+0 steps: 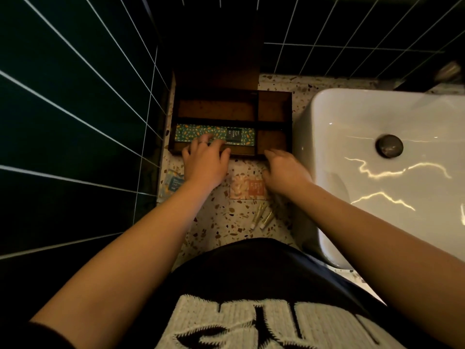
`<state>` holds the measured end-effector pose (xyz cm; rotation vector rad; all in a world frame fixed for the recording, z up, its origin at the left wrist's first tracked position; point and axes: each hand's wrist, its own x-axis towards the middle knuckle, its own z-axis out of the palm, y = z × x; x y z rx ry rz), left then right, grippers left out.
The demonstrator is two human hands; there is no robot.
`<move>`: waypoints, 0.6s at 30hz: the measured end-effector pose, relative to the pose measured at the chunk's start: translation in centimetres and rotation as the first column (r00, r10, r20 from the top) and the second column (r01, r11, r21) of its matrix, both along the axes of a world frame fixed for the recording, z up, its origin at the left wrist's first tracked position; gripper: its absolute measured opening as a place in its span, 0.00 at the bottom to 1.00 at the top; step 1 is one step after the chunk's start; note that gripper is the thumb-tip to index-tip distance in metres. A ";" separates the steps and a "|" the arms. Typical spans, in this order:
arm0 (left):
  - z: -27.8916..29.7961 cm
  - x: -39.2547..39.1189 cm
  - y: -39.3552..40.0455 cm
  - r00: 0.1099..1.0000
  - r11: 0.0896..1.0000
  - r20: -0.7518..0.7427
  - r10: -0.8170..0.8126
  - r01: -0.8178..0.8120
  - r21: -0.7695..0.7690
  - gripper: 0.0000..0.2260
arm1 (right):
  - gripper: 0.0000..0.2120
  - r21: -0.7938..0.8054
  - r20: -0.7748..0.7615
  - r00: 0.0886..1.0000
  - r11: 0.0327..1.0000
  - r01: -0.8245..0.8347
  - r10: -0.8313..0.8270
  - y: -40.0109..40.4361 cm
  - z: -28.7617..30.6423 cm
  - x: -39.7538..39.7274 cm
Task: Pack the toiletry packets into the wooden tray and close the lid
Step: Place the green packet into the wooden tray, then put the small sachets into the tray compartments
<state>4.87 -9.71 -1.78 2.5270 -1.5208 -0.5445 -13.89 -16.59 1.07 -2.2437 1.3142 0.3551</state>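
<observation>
The dark wooden tray (274,102) sits on the speckled counter with its lid (219,59) standing open against the back wall. A long teal patterned comb packet (216,133) lies in the tray's front left compartment. My left hand (205,159) rests on that packet's near edge, fingers spread, touching it. My right hand (284,172) hovers at the tray's front right corner, fingers loosely curled, holding nothing. An orange and pink packet (247,188) lies on the counter between my hands. A blue shower cap packet (172,183) shows left of my left wrist, partly hidden.
A white basin (377,172) with a dark drain fills the right side. Dark green tiled walls close in the left and back. Small gold tubes (263,217) lie on the terrazzo counter (226,222) near me.
</observation>
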 end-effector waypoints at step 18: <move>-1.9 1.0 9.1 0.932 0.921 0.005 0.363 -0.360 0.150 0.30 | 0.26 -0.095 -0.144 0.952 0.954 -0.283 0.269 4.7 -3.3 1.9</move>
